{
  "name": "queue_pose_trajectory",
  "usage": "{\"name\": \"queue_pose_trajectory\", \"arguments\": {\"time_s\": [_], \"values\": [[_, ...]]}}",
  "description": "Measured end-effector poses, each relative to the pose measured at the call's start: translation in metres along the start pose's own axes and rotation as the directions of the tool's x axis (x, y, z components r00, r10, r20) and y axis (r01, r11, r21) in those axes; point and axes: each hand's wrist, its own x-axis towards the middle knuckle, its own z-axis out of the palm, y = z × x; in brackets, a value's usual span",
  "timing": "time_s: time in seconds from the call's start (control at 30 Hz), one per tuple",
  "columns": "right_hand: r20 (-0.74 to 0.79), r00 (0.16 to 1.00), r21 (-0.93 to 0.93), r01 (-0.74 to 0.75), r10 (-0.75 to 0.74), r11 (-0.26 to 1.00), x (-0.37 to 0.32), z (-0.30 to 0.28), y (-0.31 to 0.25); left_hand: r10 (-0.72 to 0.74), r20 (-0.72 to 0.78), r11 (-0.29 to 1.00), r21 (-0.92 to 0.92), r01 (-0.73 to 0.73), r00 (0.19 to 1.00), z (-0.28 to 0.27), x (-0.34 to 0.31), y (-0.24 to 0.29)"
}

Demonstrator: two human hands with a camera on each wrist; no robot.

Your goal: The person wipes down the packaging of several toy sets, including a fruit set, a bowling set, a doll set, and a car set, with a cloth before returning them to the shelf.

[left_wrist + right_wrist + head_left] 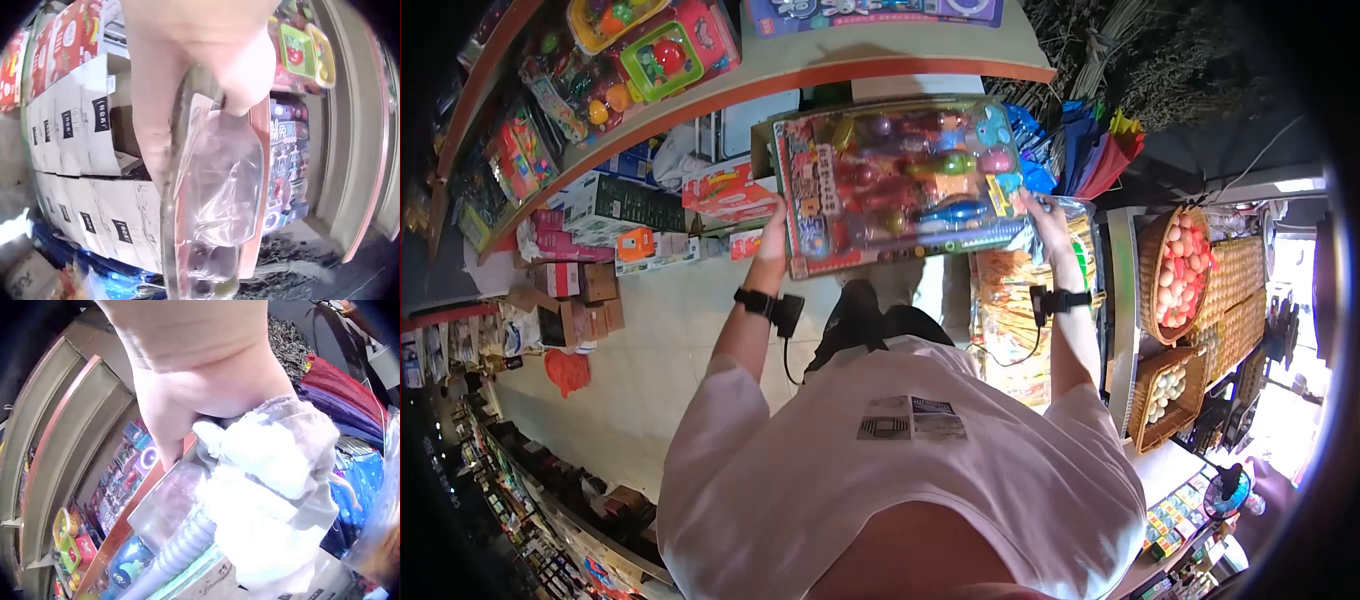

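Observation:
A wide toy package [900,185] with a clear plastic front and colourful pieces inside is held up in front of the body. My left hand [771,235] grips its left edge; in the left wrist view the fingers and thumb of that hand [200,62] straddle the package's edge [219,181]. At the opposite end, my right hand [1048,225] holds the right side. The right wrist view shows this hand [200,394] with a pale, bunched cloth [275,487] in its grip, beside the clear plastic [172,503]. Some right fingers are hidden by the cloth.
A shelf with an orange-red edge [820,76] carries boxed toys beyond the package. Cartons [625,208] stand at left. Bagged goods [1020,320] lie below the right hand, near colourful umbrellas [1105,155]. Egg baskets [1168,395] are farther right.

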Motion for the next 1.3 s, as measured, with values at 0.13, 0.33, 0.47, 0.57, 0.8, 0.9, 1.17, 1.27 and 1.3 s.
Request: {"name": "queue_pose_trajectory", "arguments": {"time_s": [0.13, 0.33, 0.47, 0.57, 0.8, 0.9, 1.17, 1.27, 1.3], "values": [[-0.022, 0.997, -0.046, 0.074, -0.075, 0.996, 0.067, -0.001, 0.001, 0.044, 0.07, 0.978, 0.201, -0.058, 0.997, 0.009, 0.073, 0.024], [-0.139, 0.99, -0.078, -0.003, -0.007, 0.997, 0.1, 0.015, -0.011, 0.236, -0.056, 0.845, 0.506, -0.176, 0.97, 0.022, 0.13, 0.036], [-0.144, 0.99, -0.011, -0.007, 0.005, 1.0, 0.118, 0.02, 0.002, 0.24, -0.029, 0.866, 0.459, -0.2, 0.97, 0.018, 0.157, 0.031], [-0.124, 0.992, 0.033, -0.006, 0.01, 0.999, 0.13, 0.021, 0.005, 0.223, -0.06, 0.856, 0.49, -0.166, 0.973, 0.021, 0.162, 0.036], [-0.17, 0.985, 0.032, -0.004, 0.009, 0.999, 0.123, 0.033, -0.009, 0.15, -0.047, 0.893, 0.435, -0.115, 0.988, 0.009, 0.182, 0.036], [-0.145, 0.989, 0.02, 0.015, -0.012, 1.0, 0.132, 0.032, -0.013, 0.082, -0.046, 0.902, 0.429, -0.055, 0.996, 0.016, 0.185, 0.048], [-0.265, 0.957, -0.077, 0.103, -0.12, 0.992, 0.135, 0.036, -0.021, 0.083, -0.268, 0.911, 0.412, 0.036, 0.96, 0.003, 0.189, 0.06], [-0.373, 0.906, -0.19, 0.139, -0.202, 0.972, 0.127, 0.005, -0.021, 0.364, -0.18, 0.746, 0.643, -0.17, 0.914, -0.019, 0.156, 0.071], [-0.423, 0.866, -0.259, 0.166, -0.266, 0.951, 0.113, 0.0, -0.037, 0.476, -0.101, 0.637, 0.724, -0.264, 0.873, -0.028, 0.141, 0.074]]}}
